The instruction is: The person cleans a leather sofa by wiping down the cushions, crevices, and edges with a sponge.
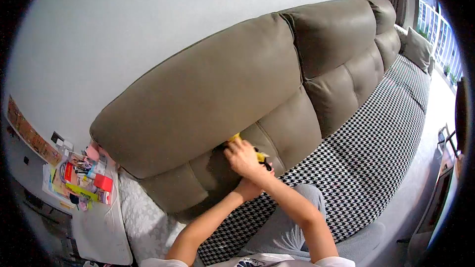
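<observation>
My right hand (242,157) is closed, fingers curled over a small yellow and black object (261,156) against the lower backrest of the brown leather sofa (208,84). Yellow shows past its fingertips and also beside the hand, with a black part at the lower right. My left hand (250,189) is underneath, largely covered by the right forearm; its visible fingertips curl at the object's black end. What kind of object this is cannot be made out. Left of the hands, a darker patch (217,164) marks the leather.
A black-and-white houndstooth cover (366,148) lies along the seat. At the left, a white table (101,237) bears papers, pens and a red box (103,182). White patterned fabric (143,212) lies between table and sofa. A grey cushion (418,49) rests at the far end.
</observation>
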### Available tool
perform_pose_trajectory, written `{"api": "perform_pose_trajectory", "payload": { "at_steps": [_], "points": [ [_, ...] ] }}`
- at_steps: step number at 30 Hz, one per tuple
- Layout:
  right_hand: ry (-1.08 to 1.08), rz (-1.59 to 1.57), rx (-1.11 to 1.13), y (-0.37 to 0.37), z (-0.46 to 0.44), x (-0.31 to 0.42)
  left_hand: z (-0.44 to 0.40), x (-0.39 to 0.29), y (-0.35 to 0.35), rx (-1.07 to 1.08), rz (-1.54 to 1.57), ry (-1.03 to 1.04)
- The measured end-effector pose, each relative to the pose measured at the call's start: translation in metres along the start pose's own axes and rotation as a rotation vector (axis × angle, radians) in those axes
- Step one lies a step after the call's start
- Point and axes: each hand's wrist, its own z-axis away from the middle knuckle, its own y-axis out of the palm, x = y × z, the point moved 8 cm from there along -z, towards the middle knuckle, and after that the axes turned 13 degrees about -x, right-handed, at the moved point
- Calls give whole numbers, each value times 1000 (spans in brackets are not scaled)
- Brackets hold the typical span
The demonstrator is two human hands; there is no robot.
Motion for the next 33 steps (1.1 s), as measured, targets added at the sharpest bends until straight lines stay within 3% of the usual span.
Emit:
{"api": "perform_pose_trajectory", "payload": {
  "at_steps": [1,3,5,6,9,10,11,13,14,15,19,21,22,23,24,25,27,31,33],
  "points": [
    [-47,-98,58,1,-1,13,1,-5,3,-46,-37,124],
    [-64,-184,156,-4,-6,15,4,1,18,-41,-50,160],
    [-35,-610,68,-25,-6,4,-3,-2,6,21,-54,13],
    [-78,-442,69,-21,4,-9,-8,-5,11,540,-222,-137],
    [-82,-53,76,-32,23,-85,-6,-12,-13,40,-84,175],
    [-91,38,17,-49,24,-111,-3,-9,-18,-98,-42,148],
    [193,126,66,-25,47,-175,-5,-12,-26,-95,-35,153],
    [286,462,73,-85,47,-224,-13,-15,-56,-121,-37,109],
    [437,514,105,-108,53,-251,-15,-15,-65,-219,-18,142],
    [484,514,-35,-126,62,-262,-19,-12,-67,-218,-12,161],
    [420,318,-439,-151,48,-197,-69,0,-98,-511,70,101],
    [307,201,-360,-108,54,-158,-106,12,-99,-592,-9,67],
    [192,198,-133,-69,64,-146,-124,29,-87,-467,-54,-43],
    [50,388,-96,-59,67,-135,-136,46,-77,-343,-105,-156],
    [46,417,-141,-61,71,-143,-142,56,-69,-233,-122,-213],
    [36,444,-187,-64,70,-154,-148,56,-64,-228,-120,-198],
    [113,534,-242,-73,75,-194,-145,27,-70,-437,-198,130],
    [822,625,-336,-101,101,-300,-151,31,-53,-283,-411,57],
    [790,541,-346,-94,103,-291,-148,41,-45,-237,-422,59]
  ]
}}
